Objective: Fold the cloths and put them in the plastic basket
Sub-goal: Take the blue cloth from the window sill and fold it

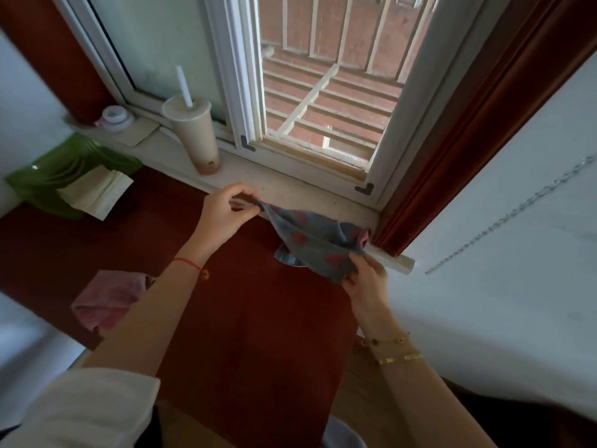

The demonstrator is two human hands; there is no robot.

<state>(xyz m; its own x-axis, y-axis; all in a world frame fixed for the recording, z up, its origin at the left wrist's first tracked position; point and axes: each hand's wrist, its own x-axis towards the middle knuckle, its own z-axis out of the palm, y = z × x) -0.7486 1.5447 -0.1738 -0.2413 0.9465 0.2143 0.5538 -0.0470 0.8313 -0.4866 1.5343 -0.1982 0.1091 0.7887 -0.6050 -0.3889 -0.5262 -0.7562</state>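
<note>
Your white sleeve (80,412) fills the lower left corner, nearest the lens, with the bare forearm running up from it to a red string bracelet (190,265) at the wrist. Your left hand (226,211) is up by the front edge of the windowsill (290,185), fingers pinched shut on one corner of a grey cloth (310,242) with red spots. Your right hand (366,276) is lower and to the right, fingers closed on the opposite corner of the same cloth; gold bracelets (397,349) sit on that wrist. Cloth hangs slack between the two hands, held in the air above the dark red surface (258,334), with a fold drooping beneath and a pink edge showing at its right end near the sill corner. A pink cloth (106,299) lies crumpled on the red surface to the left, partly behind your left forearm. Further left sits a green item (64,169) with a pale paper bag (97,194) lying against it; you cannot tell from here whether it is a basket. On the windowsill stand a tall sealed drink cup (197,134) with a white straw and, further left, a small round container (114,118). Window sash is slid open on the right, showing a metal grille (326,101) outside. White wall (500,253) on the right carries a hanging bead chain (517,211).
</note>
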